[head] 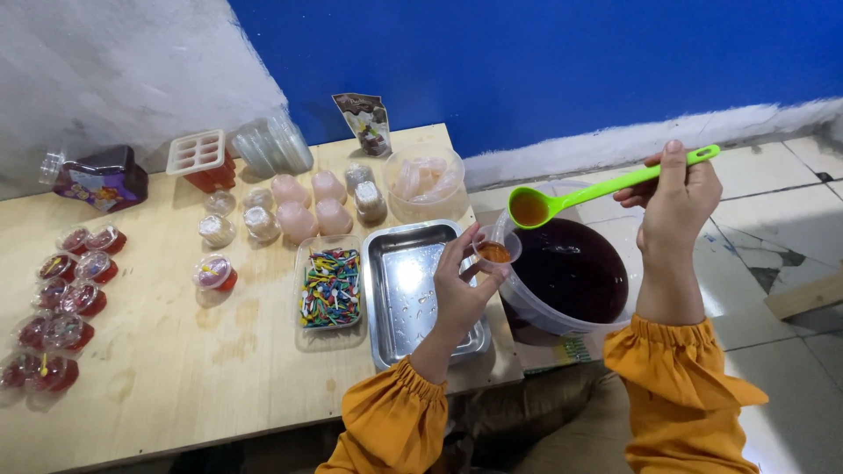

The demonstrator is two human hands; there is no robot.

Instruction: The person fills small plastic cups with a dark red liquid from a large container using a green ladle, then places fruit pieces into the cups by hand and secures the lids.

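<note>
Small cup (494,250) just over bucket rim (518,298).

Small clear cup (495,249), amber liquid inside; green ladle (562,203) filled, level above.

Bright, even light throughout. Glare whitens the floor tiles (790,439) right of the metal tray (413,294), which shows soft reflections. Shadows stay faint; edges bend slightly; focus is sharp.

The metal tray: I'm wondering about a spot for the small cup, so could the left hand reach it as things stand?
Probably yes. The left hand holds the small cup right over the metal tray's right edge, and nothing stands between them; the tray looks bare but for droplets.
</note>
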